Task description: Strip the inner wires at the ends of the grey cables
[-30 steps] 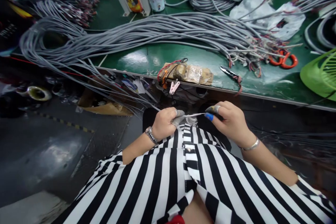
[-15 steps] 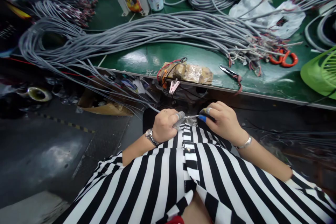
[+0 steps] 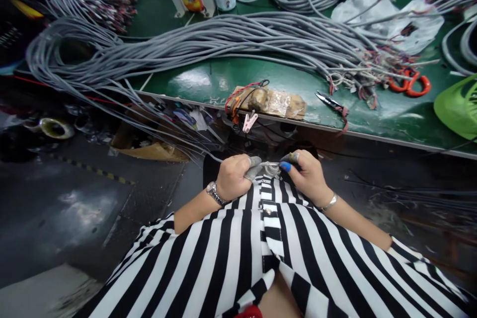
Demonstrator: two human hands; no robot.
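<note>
My left hand (image 3: 236, 175) is closed around a grey cable (image 3: 213, 154) near its end, with grey covers on thumb and finger. From that hand the cable trails up and left to the bundle on the bench. Just across from it, my right hand (image 3: 306, 173) pinches the thin whitish wires (image 3: 269, 164) that come out of the cable end; a blue cover is on its thumb and a worn one on a finger. Some pale strands hang below, between the hands, in front of the striped shirt. The exact fingertip contact is too small to make out.
A long bundle of grey cables (image 3: 208, 39) lies across the green bench (image 3: 238, 72). Near its frayed ends are orange-handled scissors (image 3: 417, 84) and small pliers (image 3: 328, 102). A taped wooden block (image 3: 278, 103) with a pink clip (image 3: 249, 122) sits at the edge. A green basket (image 3: 456, 109) stands right.
My right hand has moved left, closer to my left hand, so less wire shows between them. My left hand stays nearly in place on the cable. The view has shifted slightly.
</note>
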